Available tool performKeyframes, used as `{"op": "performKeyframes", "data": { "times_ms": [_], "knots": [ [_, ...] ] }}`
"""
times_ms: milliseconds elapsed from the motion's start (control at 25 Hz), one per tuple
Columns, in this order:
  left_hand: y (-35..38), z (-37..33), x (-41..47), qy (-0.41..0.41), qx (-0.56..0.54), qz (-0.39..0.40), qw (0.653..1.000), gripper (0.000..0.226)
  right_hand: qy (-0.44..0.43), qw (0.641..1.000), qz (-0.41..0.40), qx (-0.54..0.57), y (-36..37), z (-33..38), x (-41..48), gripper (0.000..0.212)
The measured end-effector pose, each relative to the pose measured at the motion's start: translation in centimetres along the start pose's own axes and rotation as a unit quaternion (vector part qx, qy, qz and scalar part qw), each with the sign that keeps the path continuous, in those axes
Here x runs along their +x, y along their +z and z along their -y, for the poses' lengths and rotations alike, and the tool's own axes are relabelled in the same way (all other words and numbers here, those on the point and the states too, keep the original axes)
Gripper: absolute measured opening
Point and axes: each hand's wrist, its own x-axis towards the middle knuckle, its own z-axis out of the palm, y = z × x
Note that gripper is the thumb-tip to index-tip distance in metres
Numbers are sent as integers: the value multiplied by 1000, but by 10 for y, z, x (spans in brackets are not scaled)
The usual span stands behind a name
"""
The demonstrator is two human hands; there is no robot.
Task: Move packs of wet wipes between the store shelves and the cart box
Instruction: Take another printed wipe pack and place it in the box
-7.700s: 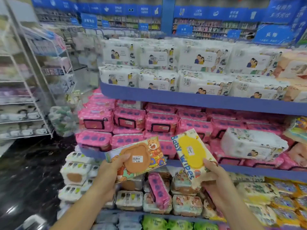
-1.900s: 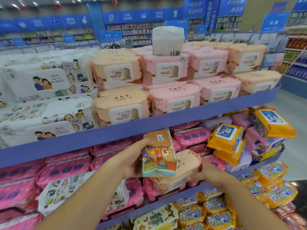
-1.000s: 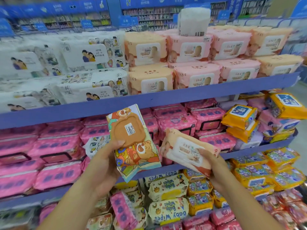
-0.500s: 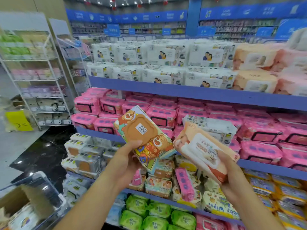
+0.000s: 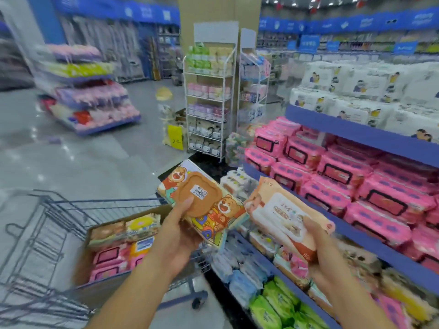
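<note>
Since half a second ago, the view has swung left from the shelves [image 5: 356,134], bringing the cart [image 5: 47,210] and its cardboard box [image 5: 82,260] into full sight. Bear pack [image 5: 213,210]: held in the left hand [image 5: 175,236] near the box's right corner, fingers [image 5: 187,201] clamped on it, thumb on the brown lid. Peach pack [image 5: 285,217]: gripped in the right hand [image 5: 318,252], just beside the first, in front of the lower shelves.

Recommended: carry both over the box, lower each flat onto the packs already inside, and release one at a time, clear of the cart wire.

Count: two packs, one per hand; one box; about six packs inside, though blur prevents a firm figure.
</note>
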Motion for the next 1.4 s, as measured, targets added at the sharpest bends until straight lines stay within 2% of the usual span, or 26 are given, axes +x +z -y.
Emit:
{"op": "performKeyframes", "data": {
  "times_ms": [120,320,560,680,1000,1120,1200,1280,1400],
  "knots": [
    [-62,-28,10,26,-35,-105,993,62,35,998,43,8,64,-34,37,39],
    [-157,-65,38,62,-58,-219,972,46,106,989,102,-30,167,-100,100,40],
    [-257,-90,105,48,-58,-335,939,40,192,967,154,-72,269,-181,184,44],
    [-297,-90,142,29,-55,-385,921,40,223,957,155,-101,303,-223,220,35],
    [-383,-34,231,-75,-94,-460,880,26,272,926,129,-227,329,-330,294,47],
    [-414,-3,266,-122,-98,-478,864,32,274,919,103,-263,329,-375,318,55],
    [-435,15,286,-146,-108,-489,853,30,281,915,91,-276,328,-400,329,45],
    [-456,32,306,-169,-112,-496,844,40,285,909,82,-292,330,-423,337,42],
    [-481,51,326,-170,-124,-499,841,52,293,900,83,-312,329,-453,348,51]
  ]
}}
